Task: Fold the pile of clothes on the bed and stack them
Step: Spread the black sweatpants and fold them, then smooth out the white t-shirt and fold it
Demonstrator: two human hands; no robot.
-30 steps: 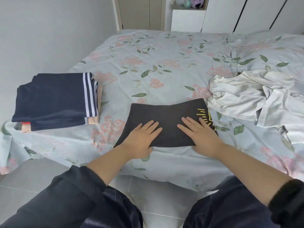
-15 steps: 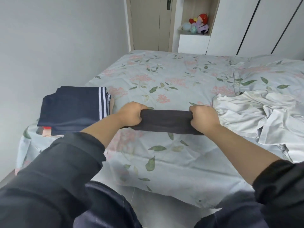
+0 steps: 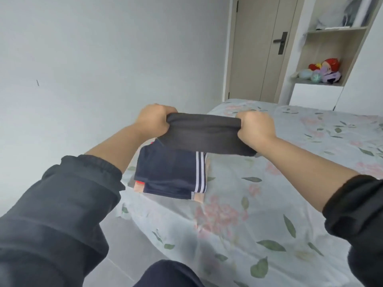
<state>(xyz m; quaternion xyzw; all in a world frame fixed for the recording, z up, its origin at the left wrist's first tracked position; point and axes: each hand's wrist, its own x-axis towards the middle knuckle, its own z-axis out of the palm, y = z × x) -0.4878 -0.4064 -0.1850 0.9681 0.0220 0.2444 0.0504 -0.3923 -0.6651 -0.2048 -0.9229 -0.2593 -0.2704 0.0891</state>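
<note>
Both hands, left (image 3: 153,119) and right (image 3: 256,127), grip the folded dark garment (image 3: 204,133) above the navy stack (image 3: 172,172) on the bed (image 3: 269,204).

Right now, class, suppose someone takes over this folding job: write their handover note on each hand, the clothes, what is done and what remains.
Left hand grips the folded dark garment by its left end; right hand grips its right end.
It is held up over the stack of folded clothes, navy striped piece on top, at the corner of the bed.
Done: dark garment folded, stack begun.
Left: lay it on the stack; any unfolded clothes are out of view.
</note>
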